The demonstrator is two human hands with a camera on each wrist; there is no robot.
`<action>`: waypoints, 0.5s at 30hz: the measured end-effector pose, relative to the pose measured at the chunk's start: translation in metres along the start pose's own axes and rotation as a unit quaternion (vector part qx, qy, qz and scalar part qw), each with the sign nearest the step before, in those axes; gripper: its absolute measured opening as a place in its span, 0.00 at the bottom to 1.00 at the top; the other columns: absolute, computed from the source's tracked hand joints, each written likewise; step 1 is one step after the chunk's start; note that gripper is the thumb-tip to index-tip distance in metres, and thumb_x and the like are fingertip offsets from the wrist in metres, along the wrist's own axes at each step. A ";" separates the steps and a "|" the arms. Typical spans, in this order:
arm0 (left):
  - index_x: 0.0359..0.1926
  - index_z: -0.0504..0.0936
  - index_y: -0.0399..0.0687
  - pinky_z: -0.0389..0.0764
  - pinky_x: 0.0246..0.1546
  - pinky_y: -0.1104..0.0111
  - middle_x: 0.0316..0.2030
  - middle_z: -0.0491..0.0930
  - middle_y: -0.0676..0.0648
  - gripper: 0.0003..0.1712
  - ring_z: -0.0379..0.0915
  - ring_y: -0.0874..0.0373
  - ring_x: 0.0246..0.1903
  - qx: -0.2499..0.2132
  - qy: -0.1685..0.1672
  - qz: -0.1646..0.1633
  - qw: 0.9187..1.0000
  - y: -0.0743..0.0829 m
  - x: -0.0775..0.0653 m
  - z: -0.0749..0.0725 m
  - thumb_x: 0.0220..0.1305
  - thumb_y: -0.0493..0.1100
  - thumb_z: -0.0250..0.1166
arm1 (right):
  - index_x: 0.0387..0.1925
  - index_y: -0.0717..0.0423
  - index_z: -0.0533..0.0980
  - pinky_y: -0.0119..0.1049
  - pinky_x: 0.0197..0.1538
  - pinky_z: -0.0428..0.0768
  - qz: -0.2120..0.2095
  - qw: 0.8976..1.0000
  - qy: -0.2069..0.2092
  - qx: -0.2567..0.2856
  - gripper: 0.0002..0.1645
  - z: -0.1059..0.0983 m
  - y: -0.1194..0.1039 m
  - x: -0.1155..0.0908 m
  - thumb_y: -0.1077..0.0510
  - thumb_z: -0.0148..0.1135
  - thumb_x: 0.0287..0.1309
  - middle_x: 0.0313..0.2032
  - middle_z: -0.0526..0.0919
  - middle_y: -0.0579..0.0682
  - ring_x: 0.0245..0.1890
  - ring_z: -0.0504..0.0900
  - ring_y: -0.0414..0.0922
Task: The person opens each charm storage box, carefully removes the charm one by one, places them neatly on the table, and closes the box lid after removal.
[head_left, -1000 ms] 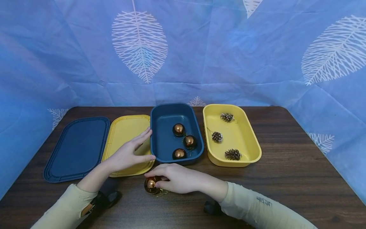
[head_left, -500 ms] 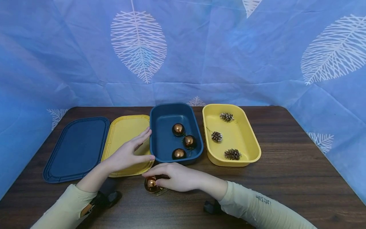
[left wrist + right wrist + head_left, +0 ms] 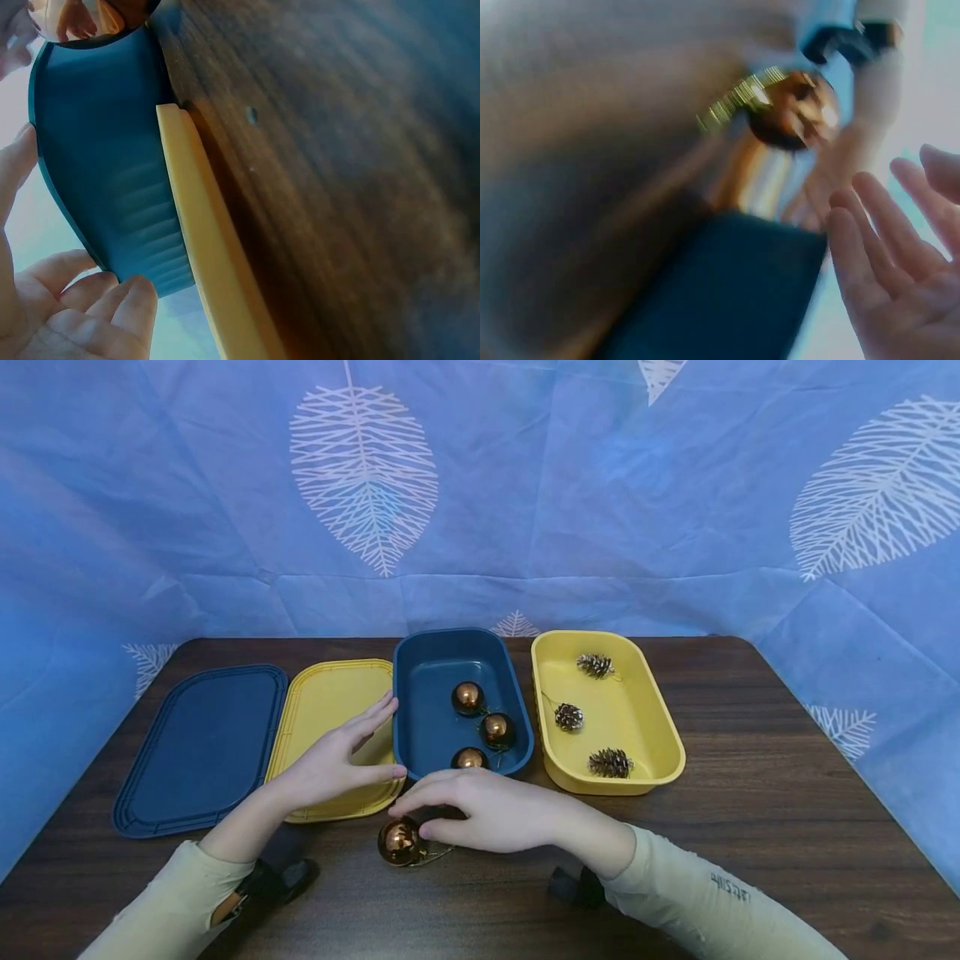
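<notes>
A shiny copper-brown Christmas bauble (image 3: 400, 842) with a gold cord lies on the table in front of the blue box (image 3: 431, 697). My right hand (image 3: 491, 810) hovers right behind and beside it, fingers loosely extended; in the right wrist view a gap separates that hand (image 3: 896, 259) from the bauble (image 3: 799, 112). My left hand (image 3: 333, 768) rests spread fingers and thumb against the box's left side; the left wrist view shows its fingertips at the rim of the box (image 3: 105, 150). Inside the box sit three similar baubles (image 3: 498, 732), the nearest partly hidden by my right hand.
To the right stands a yellow box (image 3: 630, 710) holding three pinecones (image 3: 569, 717). A yellow lid (image 3: 330, 693) lies under my left hand, beside a dark blue lid (image 3: 206, 747). A blue leaf-patterned cloth (image 3: 480, 502) hangs behind the table (image 3: 772, 777).
My right hand has drawn slightly right and away from the bauble on the table, leaving more of it in sight. My left hand stays against the blue box.
</notes>
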State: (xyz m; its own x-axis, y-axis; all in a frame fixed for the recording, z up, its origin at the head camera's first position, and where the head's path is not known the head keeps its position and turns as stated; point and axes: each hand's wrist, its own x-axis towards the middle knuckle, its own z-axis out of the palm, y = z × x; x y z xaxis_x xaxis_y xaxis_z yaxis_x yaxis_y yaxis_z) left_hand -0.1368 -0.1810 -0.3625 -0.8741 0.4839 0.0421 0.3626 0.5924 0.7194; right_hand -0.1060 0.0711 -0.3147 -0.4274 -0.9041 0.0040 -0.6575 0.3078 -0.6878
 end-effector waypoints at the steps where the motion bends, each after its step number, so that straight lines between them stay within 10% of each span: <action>1: 0.75 0.48 0.52 0.61 0.61 0.45 0.74 0.40 0.54 0.54 0.42 0.47 0.71 0.000 0.000 0.000 1.000 0.000 0.000 0.000 0.57 0.62 0.66 | 0.61 0.51 0.73 0.31 0.60 0.69 0.001 1.000 0.010 -0.003 0.20 -0.007 -0.001 -0.002 0.57 0.53 0.69 0.59 0.74 0.41 0.61 0.67 0.34; 8: 0.75 0.49 0.51 0.60 0.61 0.44 0.74 0.41 0.49 0.53 0.45 0.43 0.70 0.004 0.003 -0.007 1.000 0.001 0.001 0.000 0.58 0.61 0.67 | 0.57 0.51 0.76 0.40 0.51 0.76 0.096 0.987 0.102 -0.078 0.19 -0.046 0.018 -0.004 0.59 0.60 0.64 0.56 0.76 0.47 0.51 0.76 0.42; 15: 0.76 0.44 0.57 0.57 0.63 0.44 0.74 0.36 0.55 0.56 0.38 0.48 0.72 -0.006 0.008 -0.006 1.000 0.004 0.001 0.002 0.56 0.61 0.68 | 0.56 0.55 0.77 0.38 0.43 0.76 0.174 0.980 0.074 -0.058 0.20 -0.052 0.045 -0.004 0.62 0.63 0.61 0.58 0.74 0.53 0.40 0.76 0.46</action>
State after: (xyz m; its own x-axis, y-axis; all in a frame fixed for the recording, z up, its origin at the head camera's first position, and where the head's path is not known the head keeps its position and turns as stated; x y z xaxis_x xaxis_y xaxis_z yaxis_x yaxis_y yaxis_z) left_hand -0.1353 -0.1769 -0.3614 -0.8831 0.4671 0.0449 0.3490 0.5898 0.7282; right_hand -0.1658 0.1041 -0.3076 -0.7178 -0.6882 -0.1055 -0.5179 0.6290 -0.5797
